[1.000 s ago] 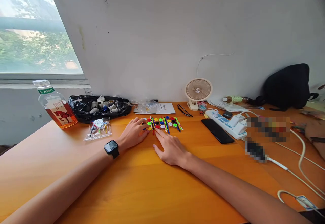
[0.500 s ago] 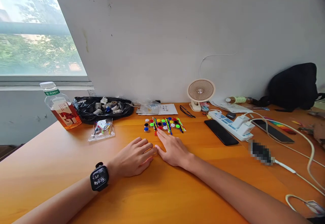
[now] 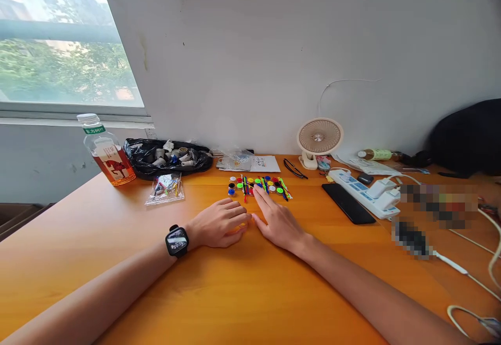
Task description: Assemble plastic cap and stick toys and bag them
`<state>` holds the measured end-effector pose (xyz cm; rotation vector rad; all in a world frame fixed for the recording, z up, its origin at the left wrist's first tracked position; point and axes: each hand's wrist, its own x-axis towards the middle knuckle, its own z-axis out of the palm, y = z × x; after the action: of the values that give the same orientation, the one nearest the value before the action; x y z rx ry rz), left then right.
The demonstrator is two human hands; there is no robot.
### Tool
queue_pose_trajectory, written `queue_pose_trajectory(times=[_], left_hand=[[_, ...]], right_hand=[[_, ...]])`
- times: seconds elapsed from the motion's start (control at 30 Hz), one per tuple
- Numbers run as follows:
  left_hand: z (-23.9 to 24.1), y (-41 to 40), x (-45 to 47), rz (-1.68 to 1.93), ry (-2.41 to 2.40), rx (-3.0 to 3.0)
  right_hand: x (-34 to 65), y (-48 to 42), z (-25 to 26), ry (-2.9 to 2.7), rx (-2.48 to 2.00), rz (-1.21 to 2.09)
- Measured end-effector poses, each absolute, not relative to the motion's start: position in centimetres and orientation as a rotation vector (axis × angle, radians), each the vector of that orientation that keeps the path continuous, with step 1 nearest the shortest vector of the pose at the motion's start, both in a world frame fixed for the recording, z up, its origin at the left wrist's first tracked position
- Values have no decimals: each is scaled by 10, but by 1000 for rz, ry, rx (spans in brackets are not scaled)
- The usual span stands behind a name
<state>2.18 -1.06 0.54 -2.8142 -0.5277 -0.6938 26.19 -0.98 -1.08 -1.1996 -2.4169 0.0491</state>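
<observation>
My right hand (image 3: 278,225) reaches over the near edge of a group of small, round coloured discs (image 3: 232,186), its fingers stretched forward and its thumb apart. Its fingertips cover part of the group, so whether they touch a piece cannot be told. Between the discs lie bundles of thin coloured strips (image 3: 282,188). My left hand (image 3: 221,223) rests on the table, palm down, fingers loosely bent and holding nothing I can see. Its fingertips are close to the right thumb. A black smartwatch (image 3: 177,240) is on the left wrist.
Left stand a tea bottle (image 3: 113,162), a black plastic bag (image 3: 136,165) of scraps and a clear bag (image 3: 166,191) of small parts. Behind are papers (image 3: 266,164), glasses (image 3: 294,168) and a fan (image 3: 319,139). A black phone (image 3: 347,204) and power strip (image 3: 352,188) lie right.
The view has shifted, so objects appear farther right and slightly higher. My left hand and forearm have moved a little forward. My right fingertips reach slightly farther over the discs.
</observation>
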Motion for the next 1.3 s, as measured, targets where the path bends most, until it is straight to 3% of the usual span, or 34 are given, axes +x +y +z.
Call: queue_pose_trajectory(times=[0.43,0.67,0.8,0.97,1.3], left_hand=[[0,-15,20,-694,-596,-2961],[-1,-15,16,-1094,-810,-2695],[0,-13,15,-1168,-917,-2560],[-4,-10,14,-1000,-883,-2912],[-7,-14,17,-967,-752,-3053]], right_hand=[[268,-4,-15,-2212,-905,274],[265,-8,0,-1997,-743,334],[259,-9,2,-1812,-757,628],[260,-2,-3,-1608,-841,1132],[267,6,-9,-1737,-966,1440]])
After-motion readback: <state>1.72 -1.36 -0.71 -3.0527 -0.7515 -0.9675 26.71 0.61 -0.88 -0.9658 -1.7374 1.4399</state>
